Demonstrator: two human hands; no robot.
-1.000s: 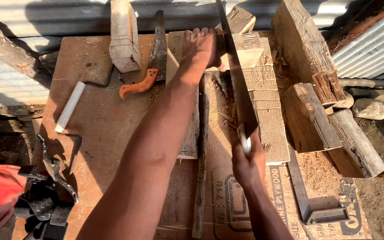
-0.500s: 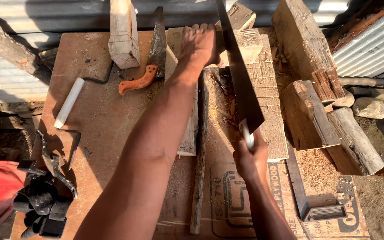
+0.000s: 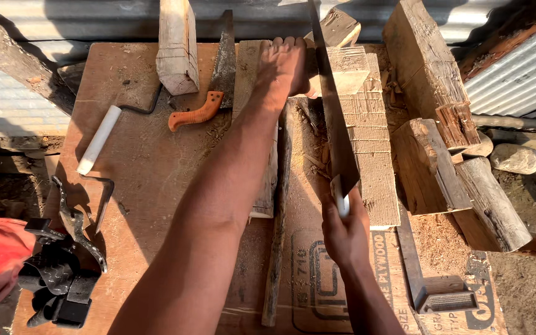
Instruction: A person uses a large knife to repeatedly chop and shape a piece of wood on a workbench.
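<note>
Wood under both hands. Left hand (image 3: 283,65) lies fingers-down, fingers together, pressing the far end of the pale notched timber block (image 3: 367,133) and the narrow plank (image 3: 267,149) beside it. Right hand (image 3: 344,232) is clenched on the handle of the long-bladed handsaw (image 3: 333,118); its fingers wrap the grip at the near end, and the blade runs away toward the far wall along the left edge of the block.

Risks, judged from this layout:
- The left thumb side sits just beside the blade. If the saw jumps out of its line, it goes toward that hand.
- The block appears held only by hand pressure; no clamp shows. A binding stroke could twist or slide it.
- A thin loose wooden strip (image 3: 277,236) lies left of the block, near the right wrist, and could roll or snag.

Surface: reddish-brown plywood sheet (image 3: 138,167), dusty, with sawdust and chips. Far left on it: a squared pale wood offcut (image 3: 177,46), a second saw with an orange handle (image 3: 209,93), and a white-handled bent metal tool (image 3: 97,139). At the near left edge, dark metal pliers-like tools (image 3: 63,260). At near right, a steel try square (image 3: 426,279).

Surroundings: rough heavy logs and timber offcuts (image 3: 448,155) piled to the right, corrugated metal sheeting (image 3: 510,68) at far and right, and bare earth with a stone (image 3: 516,158). Strong low sunlight.
</note>
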